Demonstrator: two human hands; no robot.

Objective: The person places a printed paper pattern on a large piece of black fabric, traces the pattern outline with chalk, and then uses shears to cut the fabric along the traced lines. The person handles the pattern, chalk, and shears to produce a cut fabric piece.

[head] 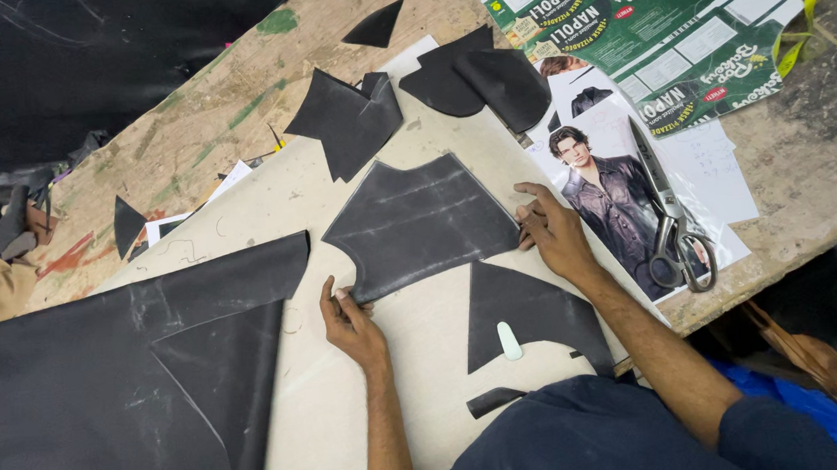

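Worn and paint-stained, the wooden workbench [232,91] carries a big pale cardboard sheet [332,408] laid slantwise across it, and all the action sits on that sheet. Dead centre lies the dark grey cut leather panel with chalk lines [417,220], flat on the card, curved notch on its lower left side. The left hand [351,323] is down at the panel's lower left corner, fingertips pinching the edge there, thumb on top, fingers curled close. Across on the other side, the right hand [551,231] presses on the panel's right edge, fingers bent and closed lightly on the material. So both hands have the same piece, one at each end.

Just below the panel, between the two forearms, rests a black roughly triangular leather piece [532,310] with a small white tailor's chalk [509,341] lying on it. Off to the left spreads a large black leather sheet [105,384], partly folded over itself. Further up the card sit more black offcuts [346,117], and a rounded pair [486,81] near the top edge. Right of the right hand, a printed photo of a person in a dark jacket [607,197] lies on the bench, with steel scissors [673,217] resting across it, blades closed. Green printed cartons [639,23], flattened, fill the top right corner.
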